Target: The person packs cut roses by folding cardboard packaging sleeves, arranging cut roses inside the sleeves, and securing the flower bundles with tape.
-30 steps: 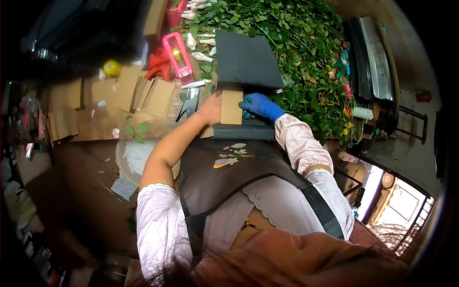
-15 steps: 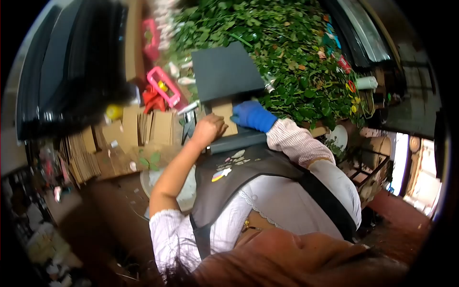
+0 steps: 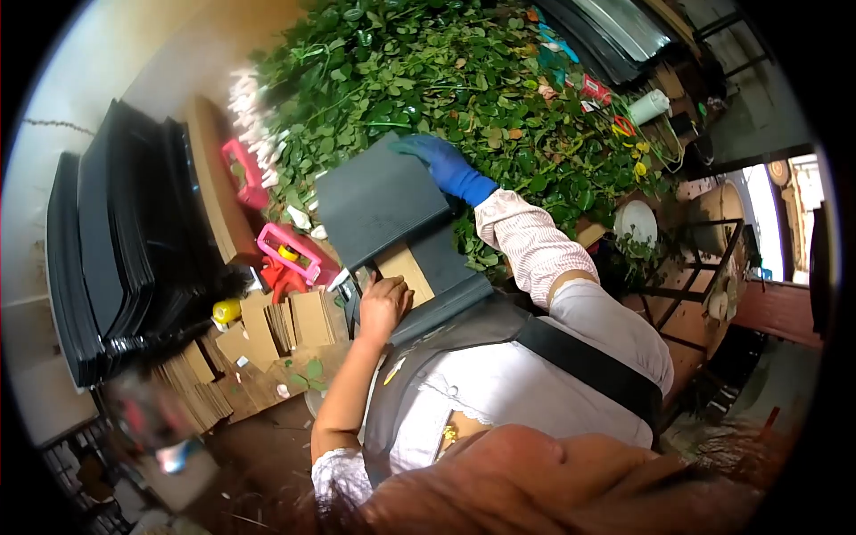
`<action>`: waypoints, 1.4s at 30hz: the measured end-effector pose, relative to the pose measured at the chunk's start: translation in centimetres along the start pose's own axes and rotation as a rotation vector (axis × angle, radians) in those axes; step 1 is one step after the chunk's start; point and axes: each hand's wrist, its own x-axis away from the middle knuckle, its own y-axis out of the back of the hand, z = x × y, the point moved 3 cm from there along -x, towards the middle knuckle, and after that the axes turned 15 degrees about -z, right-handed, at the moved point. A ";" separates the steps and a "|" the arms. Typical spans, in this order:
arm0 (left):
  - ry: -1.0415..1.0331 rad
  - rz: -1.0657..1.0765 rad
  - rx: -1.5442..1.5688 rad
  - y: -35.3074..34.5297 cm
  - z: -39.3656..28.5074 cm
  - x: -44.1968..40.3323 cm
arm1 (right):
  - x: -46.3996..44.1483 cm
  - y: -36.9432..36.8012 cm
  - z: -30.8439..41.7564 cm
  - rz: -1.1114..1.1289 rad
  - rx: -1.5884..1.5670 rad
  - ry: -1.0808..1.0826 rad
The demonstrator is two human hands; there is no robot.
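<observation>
A dark grey sheet [image 3: 379,201] with a bend across it lies in front of my body, over the near edge of the leaves. My right hand [image 3: 441,167], in a blue glove, grips its far right edge; the thumb is hidden. On the near part of the sheet rests a brown cardboard piece [image 3: 407,275]. My left hand [image 3: 383,308], bare, lies on the left side of this cardboard with its fingers stretched over it. A rolled or folded dark edge [image 3: 446,308] runs along the side nearest my apron. Scissors-like dark blades [image 3: 349,299] lie just left of my left hand.
Leafy green stems [image 3: 410,80] cover the table beyond the sheet. At left are stacked black sheets [image 3: 134,241], a pink basket-like holder [image 3: 290,254], a red object [image 3: 283,280], yellow tape [image 3: 226,310] and cardboard pieces [image 3: 308,318]. A metal frame [image 3: 695,294] stands at right.
My right hand has moved from beside the cardboard to the sheet's far right edge. My left hand stays on the cardboard. The view has turned and shifted, and the sheet sits more tilted in it.
</observation>
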 end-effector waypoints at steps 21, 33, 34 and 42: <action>0.082 -0.021 -0.015 0.1 -0.1 -0.1 | -6.5 4.9 -5.3 -0.034 0.634 0.275; 0.105 0.035 0.085 1.0 -0.2 -0.3 | -1.7 15.3 0.0 -0.175 0.378 0.108; 0.106 0.047 0.102 1.1 -0.2 -0.3 | 0.3 16.1 0.4 -0.053 0.399 0.092; 0.334 0.095 0.219 1.3 0.4 0.5 | 14.7 16.0 -3.4 1.055 0.993 -0.277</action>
